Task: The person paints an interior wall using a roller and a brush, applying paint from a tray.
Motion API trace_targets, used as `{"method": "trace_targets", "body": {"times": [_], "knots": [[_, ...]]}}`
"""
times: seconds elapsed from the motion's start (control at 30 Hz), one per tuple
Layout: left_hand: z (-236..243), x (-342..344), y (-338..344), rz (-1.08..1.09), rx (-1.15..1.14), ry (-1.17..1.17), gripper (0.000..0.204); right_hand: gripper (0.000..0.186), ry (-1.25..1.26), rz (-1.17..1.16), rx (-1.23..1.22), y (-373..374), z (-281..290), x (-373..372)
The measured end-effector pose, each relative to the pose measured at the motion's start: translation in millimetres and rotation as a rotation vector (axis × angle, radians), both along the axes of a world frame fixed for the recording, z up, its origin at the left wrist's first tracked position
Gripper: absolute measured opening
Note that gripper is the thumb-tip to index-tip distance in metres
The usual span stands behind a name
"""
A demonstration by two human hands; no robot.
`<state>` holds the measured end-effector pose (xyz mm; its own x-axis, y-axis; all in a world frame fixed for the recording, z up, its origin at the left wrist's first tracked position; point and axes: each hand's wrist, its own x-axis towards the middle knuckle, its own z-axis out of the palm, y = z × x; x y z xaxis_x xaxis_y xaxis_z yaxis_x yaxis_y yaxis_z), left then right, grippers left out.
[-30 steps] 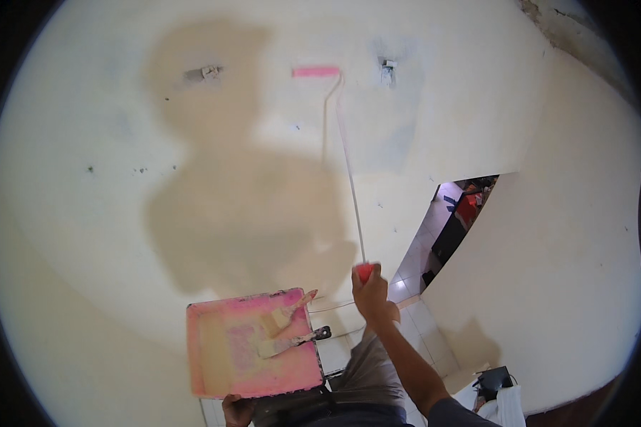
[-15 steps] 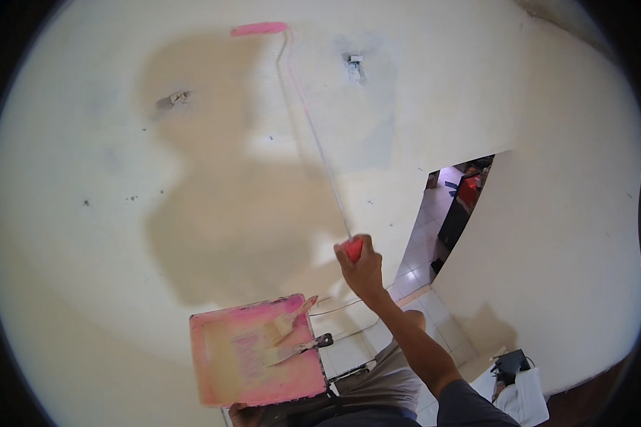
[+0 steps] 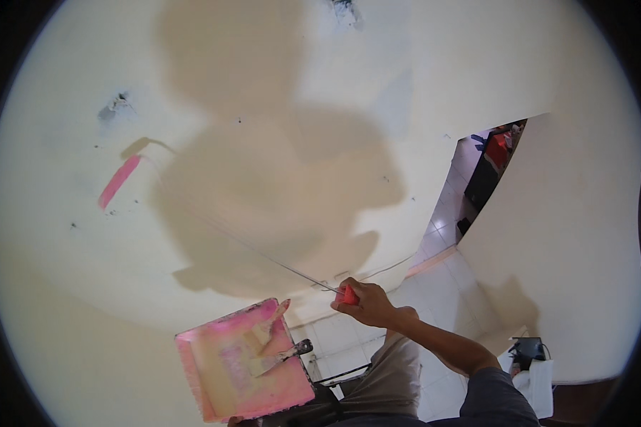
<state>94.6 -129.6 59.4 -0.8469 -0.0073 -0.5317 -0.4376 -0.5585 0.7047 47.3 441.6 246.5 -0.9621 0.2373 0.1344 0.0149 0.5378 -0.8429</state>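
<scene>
Roller (image 3: 120,182), one, with a pink sleeve lying aslant at the left of the head camera's view, in front of a pale wall (image 3: 64,285). Whether the sleeve touches the wall cannot be told. A thin rod (image 3: 278,262) runs from it down and to the right, to a short red handle (image 3: 347,294) near the middle of the view.

Two hands show. The right hand (image 3: 369,304) has its fingers curled closely around the red handle, leaving little gap; the bare forearm reaches in from the lower right, below a dark sleeve end. The left hand (image 3: 245,423) is nearly all cut off by the lower edge, just at the near rim of the tray (image 3: 196,377); how far its fingers are spread cannot be told.

There is one tray, pink with a cream, paint-smeared inside, tilted at the lower left. Two tools lie in it: one brush (image 3: 272,326) with a reddish handle, and, nearer the person, one scraper (image 3: 285,354), its dark handle end jutting past the right rim.

The wall has two rough holes, one (image 3: 117,107) above the roller, one (image 3: 344,11) at the top edge. One large shadow (image 3: 263,178) of a person falls between them and the tray.
</scene>
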Motion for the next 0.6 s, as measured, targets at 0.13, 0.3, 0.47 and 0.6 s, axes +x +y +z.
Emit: {"method": "trace_targets", "body": {"times": [0.13, 0.3, 0.47, 0.6], "knots": [[25.9, 14.2, 28.7, -0.019, 0.158, 0.011, 0.047, 0.040, -0.114, -0.067, 0.047, 12.6, -11.9, 17.3], [44.7, -0.8, 46.8, 0.001, 0.293, -0.050, 0.035, 0.050, -0.295, -0.121, 0.206, 20.1, -4.6, 25.7], [43.3, -25.1, 49.7, -0.039, 0.215, -0.029, 0.012, 0.041, -0.380, -0.143, 0.438, 3.0, -7.1, 42.1], [25.4, -53.2, 42.8, -0.184, 0.447, -0.037, 0.015, 0.024, -0.160, -0.083, 0.628, -13.9, 20.7, 62.1]]}}
